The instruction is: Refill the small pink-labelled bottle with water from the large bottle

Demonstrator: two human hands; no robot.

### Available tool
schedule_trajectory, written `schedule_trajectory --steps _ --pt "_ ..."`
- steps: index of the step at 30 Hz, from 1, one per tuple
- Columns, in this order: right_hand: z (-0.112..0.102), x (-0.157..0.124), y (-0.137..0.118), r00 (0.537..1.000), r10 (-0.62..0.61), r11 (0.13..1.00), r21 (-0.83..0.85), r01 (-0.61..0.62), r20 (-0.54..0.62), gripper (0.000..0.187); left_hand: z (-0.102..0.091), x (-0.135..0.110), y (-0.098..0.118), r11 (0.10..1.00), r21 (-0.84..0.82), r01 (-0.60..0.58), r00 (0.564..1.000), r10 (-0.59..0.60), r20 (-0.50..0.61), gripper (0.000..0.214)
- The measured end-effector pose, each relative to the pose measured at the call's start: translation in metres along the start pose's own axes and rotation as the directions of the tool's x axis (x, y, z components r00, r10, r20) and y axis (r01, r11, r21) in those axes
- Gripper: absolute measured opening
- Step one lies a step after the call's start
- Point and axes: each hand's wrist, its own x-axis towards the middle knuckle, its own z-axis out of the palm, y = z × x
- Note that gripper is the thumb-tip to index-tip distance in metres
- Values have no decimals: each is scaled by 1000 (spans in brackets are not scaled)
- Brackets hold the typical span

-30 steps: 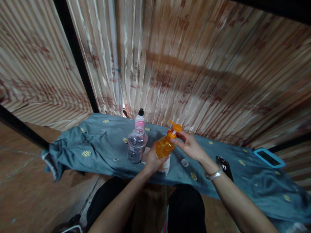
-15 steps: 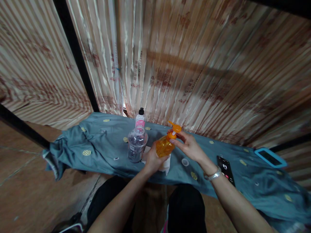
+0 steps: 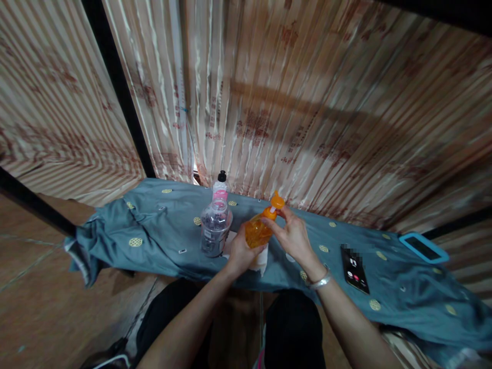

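Observation:
An orange see-through pump bottle (image 3: 257,233) is tilted to the right over the cloth. My left hand (image 3: 240,252) is wrapped round its body. The fingers of my right hand (image 3: 294,233) are closed on the collar of the orange pump head (image 3: 277,201). Under the bottle lies a white tissue (image 3: 261,262), partly hidden by my left hand. Left of my hands stands a clear plastic cup with a domed lid (image 3: 216,230). Behind the cup is a clear bottle with a pink label and black cap (image 3: 220,190).
A blue-grey patterned cloth (image 3: 165,251) covers the narrow surface. On the right lie a black phone (image 3: 354,271) and a blue-framed tablet (image 3: 423,248). A small clear disc (image 3: 290,258) lies near my right wrist. Striped curtains (image 3: 261,102) and black poles (image 3: 119,87) stand around it.
My right hand has turned at the pump collar, and the spout, which pointed left, has swung round toward the back. My left hand still grips the bottle.

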Motion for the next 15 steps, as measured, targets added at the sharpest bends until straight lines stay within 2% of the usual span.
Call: schedule_trajectory --steps 2,4,8,10,12,15 --pt "6 -4 -1 997 31 999 -18 -33 -67 36 0 0 -1 1000 8 10 1000 -10 -3 61" --pt "8 -6 -1 995 60 998 -6 -60 -83 39 0 -1 -2 1000 19 21 1000 -21 -4 62" --pt "-1 -5 2 998 30 988 148 -38 55 49 -1 -1 -5 1000 12 13 1000 -13 0 60" --pt "-5 -3 5 989 -18 969 244 -18 145 43 -1 -1 -7 1000 -11 1 1000 -1 1 60" --pt "-4 -3 8 983 -40 955 296 -14 177 31 0 -1 -8 1000 -23 -3 1000 3 2 61" --pt "8 -6 13 997 3 954 298 -26 76 26 0 0 -6 1000 -2 9 1000 -9 -7 63"
